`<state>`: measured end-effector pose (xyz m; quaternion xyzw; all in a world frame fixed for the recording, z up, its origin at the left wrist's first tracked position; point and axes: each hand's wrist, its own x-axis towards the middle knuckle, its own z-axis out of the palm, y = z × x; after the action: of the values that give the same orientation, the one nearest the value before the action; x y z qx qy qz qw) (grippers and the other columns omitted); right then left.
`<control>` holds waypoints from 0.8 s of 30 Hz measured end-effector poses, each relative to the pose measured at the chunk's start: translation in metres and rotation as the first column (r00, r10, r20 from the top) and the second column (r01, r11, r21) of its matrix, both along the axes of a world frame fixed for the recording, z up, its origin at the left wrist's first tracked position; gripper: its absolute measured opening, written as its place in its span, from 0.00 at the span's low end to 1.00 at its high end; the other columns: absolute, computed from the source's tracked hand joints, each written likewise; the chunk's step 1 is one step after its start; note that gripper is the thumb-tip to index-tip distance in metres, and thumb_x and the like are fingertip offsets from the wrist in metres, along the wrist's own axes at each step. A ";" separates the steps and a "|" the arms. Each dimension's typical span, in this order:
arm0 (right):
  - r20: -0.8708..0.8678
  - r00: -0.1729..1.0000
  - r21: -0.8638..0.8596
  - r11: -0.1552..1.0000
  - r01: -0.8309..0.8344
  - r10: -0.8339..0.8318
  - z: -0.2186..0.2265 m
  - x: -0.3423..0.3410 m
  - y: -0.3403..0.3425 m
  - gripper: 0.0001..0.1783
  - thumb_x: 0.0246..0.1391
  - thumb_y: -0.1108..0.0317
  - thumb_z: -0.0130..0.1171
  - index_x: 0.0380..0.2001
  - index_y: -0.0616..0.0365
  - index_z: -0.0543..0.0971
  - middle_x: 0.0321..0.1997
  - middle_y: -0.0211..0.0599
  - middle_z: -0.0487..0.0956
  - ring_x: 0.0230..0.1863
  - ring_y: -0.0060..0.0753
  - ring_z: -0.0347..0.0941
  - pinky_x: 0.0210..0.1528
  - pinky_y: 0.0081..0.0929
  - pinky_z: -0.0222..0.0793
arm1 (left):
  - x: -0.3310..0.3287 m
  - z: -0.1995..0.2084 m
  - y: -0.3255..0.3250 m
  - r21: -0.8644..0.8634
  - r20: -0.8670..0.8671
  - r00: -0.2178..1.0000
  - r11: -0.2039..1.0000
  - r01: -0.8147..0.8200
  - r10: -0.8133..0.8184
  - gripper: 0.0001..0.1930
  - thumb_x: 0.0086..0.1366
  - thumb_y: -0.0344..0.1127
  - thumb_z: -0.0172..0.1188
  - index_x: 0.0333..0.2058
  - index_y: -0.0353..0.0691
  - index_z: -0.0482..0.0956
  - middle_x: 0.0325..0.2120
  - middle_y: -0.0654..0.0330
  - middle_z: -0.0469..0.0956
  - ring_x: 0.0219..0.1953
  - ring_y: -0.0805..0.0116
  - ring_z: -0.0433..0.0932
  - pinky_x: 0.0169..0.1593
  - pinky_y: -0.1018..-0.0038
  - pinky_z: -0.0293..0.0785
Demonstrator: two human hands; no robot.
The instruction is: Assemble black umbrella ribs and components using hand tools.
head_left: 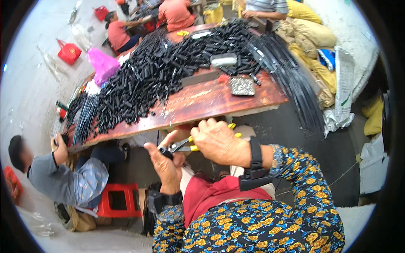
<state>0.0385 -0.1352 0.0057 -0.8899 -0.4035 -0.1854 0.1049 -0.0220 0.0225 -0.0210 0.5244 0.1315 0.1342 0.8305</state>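
Note:
Over my lap, just in front of the table's near edge, my right hand is wrapped round pliers with yellow handles. Their metal jaws point left and meet a short black cylindrical piece. My left hand grips that piece between thumb and fingers. Exactly how the jaws sit on it is too small to make out. A red cloth lies across my lap beneath both hands.
A large heap of short black pieces covers much of the reddish wooden table. Long black strips overhang its right end. A tin of small metal parts stands near the edge. Left are a co-worker and red stool.

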 end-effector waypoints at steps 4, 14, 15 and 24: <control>-0.253 0.967 0.096 0.995 0.030 -0.004 -0.016 0.035 -0.010 0.14 0.42 0.63 0.64 0.29 0.60 0.73 0.28 0.49 0.77 0.32 0.52 0.76 0.33 0.44 0.71 | -0.010 0.039 0.049 -0.063 0.222 0.972 0.996 -0.059 0.072 0.45 0.60 0.76 0.33 0.50 0.39 0.75 0.06 0.72 0.50 0.09 0.80 0.45 0.14 0.79 0.42; -0.326 0.891 0.186 0.902 0.390 -0.318 -0.070 0.152 -0.027 0.15 0.42 0.62 0.62 0.21 0.66 0.78 0.24 0.57 0.78 0.29 0.56 0.78 0.30 0.48 0.71 | -0.100 0.139 0.188 0.099 0.687 0.687 0.905 -0.413 0.238 0.40 0.66 0.69 0.35 0.45 0.33 0.76 0.05 0.67 0.53 0.06 0.79 0.44 0.11 0.80 0.41; -0.313 0.886 0.167 0.898 0.407 -0.343 -0.073 0.156 -0.022 0.10 0.38 0.66 0.62 0.18 0.65 0.79 0.23 0.57 0.78 0.29 0.53 0.79 0.32 0.45 0.72 | -0.103 0.142 0.182 0.056 0.659 0.666 0.861 -0.506 0.349 0.39 0.66 0.69 0.35 0.41 0.33 0.77 0.05 0.68 0.53 0.06 0.79 0.44 0.11 0.80 0.40; -0.114 0.959 0.341 0.897 0.283 -0.259 -0.078 0.100 -0.029 0.17 0.46 0.64 0.57 0.41 0.57 0.76 0.40 0.49 0.76 0.36 0.52 0.73 0.34 0.47 0.71 | -0.081 -0.018 0.167 0.744 -0.038 0.935 0.635 -0.208 0.352 0.36 0.70 0.63 0.36 0.30 0.34 0.80 0.08 0.72 0.59 0.10 0.82 0.54 0.15 0.83 0.47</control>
<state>0.1383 -0.1644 -0.0725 -0.9095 -0.2322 -0.2381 0.2495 -0.1030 0.1891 -0.0386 0.7939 0.2213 0.2551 0.5057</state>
